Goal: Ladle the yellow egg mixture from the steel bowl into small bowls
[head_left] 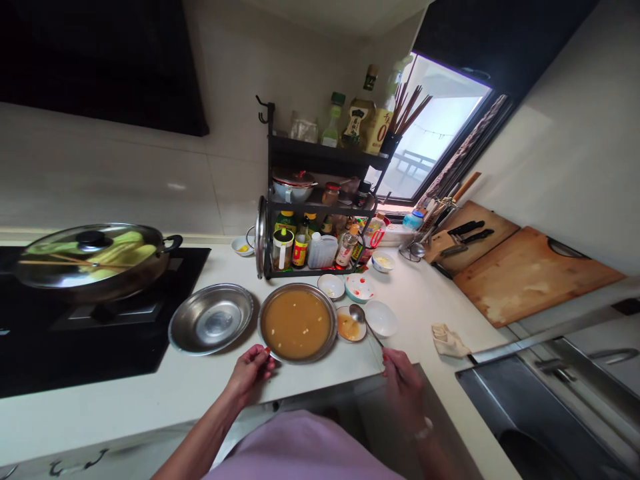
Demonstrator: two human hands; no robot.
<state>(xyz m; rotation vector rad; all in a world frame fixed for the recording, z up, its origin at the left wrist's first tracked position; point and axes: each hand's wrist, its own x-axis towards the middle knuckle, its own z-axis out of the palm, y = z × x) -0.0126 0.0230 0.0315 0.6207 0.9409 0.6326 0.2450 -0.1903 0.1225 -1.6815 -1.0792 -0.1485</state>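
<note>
A round metal basin (334, 333) full of brown liquid with a few pale bits stands on the counter. My left hand (254, 370) pinches its near left rim, thumb and fingers closed. In my right hand (403, 377), slightly blurred, is the handle of a metal ladle (357, 313). The ladle's bowl hangs over a small bowl (345, 339) with orange-brown liquid in it, just right of the basin; whether the two touch I cannot tell. A white bowl (384, 320) sits beside that small bowl. Left of the full basin is an empty metal basin (215, 320).
A lidded pan (95, 267) rests on the black stove at left. Behind the basins stands a black rack (320, 208) of bottles and jars. Small bowls (359, 291) line its front. Cutting boards (530, 280), knives and a sink (540, 400) are at right, with a cloth (450, 340) nearby.
</note>
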